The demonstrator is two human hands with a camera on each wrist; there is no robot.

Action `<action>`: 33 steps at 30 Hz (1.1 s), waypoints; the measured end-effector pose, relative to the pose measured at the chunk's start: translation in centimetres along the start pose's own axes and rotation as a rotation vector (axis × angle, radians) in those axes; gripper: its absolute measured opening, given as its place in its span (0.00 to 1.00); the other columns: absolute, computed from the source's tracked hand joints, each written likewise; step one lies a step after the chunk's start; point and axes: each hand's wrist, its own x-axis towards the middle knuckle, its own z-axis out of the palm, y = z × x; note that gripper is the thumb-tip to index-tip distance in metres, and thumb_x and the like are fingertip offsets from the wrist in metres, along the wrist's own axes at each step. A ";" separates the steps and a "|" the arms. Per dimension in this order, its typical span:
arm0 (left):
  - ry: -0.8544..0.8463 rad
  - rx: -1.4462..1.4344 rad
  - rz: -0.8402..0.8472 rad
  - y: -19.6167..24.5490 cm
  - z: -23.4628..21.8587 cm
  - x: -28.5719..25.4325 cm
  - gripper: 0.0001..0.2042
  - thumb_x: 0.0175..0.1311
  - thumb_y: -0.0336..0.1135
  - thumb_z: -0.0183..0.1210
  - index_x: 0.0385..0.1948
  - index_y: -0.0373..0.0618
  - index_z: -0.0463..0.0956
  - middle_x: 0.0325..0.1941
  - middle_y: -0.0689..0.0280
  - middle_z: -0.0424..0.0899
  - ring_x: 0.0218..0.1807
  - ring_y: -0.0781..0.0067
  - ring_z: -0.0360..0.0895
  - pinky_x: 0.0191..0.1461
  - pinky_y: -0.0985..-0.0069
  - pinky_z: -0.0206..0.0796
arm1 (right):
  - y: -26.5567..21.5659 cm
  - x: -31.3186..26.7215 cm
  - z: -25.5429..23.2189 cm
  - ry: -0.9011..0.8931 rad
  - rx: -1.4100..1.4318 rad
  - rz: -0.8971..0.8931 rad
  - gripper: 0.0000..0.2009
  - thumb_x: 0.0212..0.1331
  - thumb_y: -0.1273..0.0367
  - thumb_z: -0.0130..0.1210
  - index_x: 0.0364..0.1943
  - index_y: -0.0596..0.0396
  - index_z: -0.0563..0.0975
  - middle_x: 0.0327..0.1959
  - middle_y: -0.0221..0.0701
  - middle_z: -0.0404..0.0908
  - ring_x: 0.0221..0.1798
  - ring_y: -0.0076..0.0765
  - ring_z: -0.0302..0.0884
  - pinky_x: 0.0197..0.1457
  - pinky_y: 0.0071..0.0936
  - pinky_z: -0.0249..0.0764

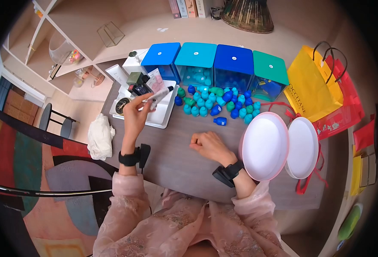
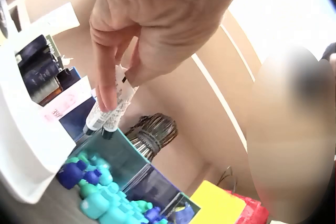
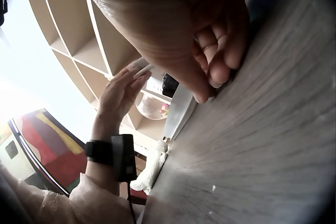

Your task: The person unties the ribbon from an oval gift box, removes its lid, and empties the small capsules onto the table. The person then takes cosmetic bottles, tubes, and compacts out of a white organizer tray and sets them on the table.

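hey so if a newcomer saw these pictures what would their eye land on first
Probably the heap of small turquoise, blue and green bottle-shaped pieces on the grey table, in front of four square boxes with blue, turquoise and green lids. Next, perhaps, the bright yellow paper bag right of the boxes. The left hand pinches slim white tubes near the white plastic tray.

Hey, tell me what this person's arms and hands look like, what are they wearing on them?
The left hand and right hand are ungloved. Pale pink, sheer-looking sleeves end short of the wrists. Each wrist wears a black strap with a boxy black device; a thin dark cable runs from the left one.
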 end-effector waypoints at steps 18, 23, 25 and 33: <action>-0.453 0.002 -0.242 0.3 4.3 -5.4 0.14 0.57 0.27 0.59 0.46 0.35 0.75 0.36 0.57 0.82 0.29 0.77 0.80 0.31 0.81 0.70 | 0.4 0.2 0.0 -0.030 0.045 0.016 0.07 0.48 0.68 0.59 0.24 0.58 0.77 0.19 0.36 0.78 0.23 0.39 0.77 0.30 0.32 0.69; -0.242 0.236 -0.084 0.2 2.2 -1.3 0.14 0.52 0.25 0.61 0.42 0.37 0.76 0.34 0.56 0.81 0.28 0.71 0.78 0.33 0.76 0.69 | 0.0 0.2 -0.3 -0.030 0.060 0.047 0.07 0.48 0.68 0.59 0.22 0.56 0.77 0.20 0.36 0.79 0.27 0.43 0.77 0.32 0.36 0.70; 0.001 0.367 0.169 0.0 1.6 1.3 0.14 0.50 0.23 0.60 0.40 0.36 0.76 0.34 0.55 0.79 0.28 0.66 0.77 0.35 0.73 0.69 | -0.1 0.2 -0.3 -0.034 0.044 0.044 0.06 0.47 0.67 0.59 0.22 0.55 0.77 0.21 0.35 0.79 0.27 0.43 0.77 0.32 0.36 0.70; 0.036 0.668 0.120 -2.7 1.4 7.7 0.24 0.46 0.29 0.62 0.50 0.39 0.71 0.43 0.52 0.77 0.35 0.54 0.79 0.45 0.63 0.70 | 0.4 0.1 -0.1 -0.006 0.025 0.000 0.07 0.48 0.67 0.60 0.25 0.57 0.77 0.20 0.36 0.79 0.24 0.40 0.77 0.30 0.33 0.69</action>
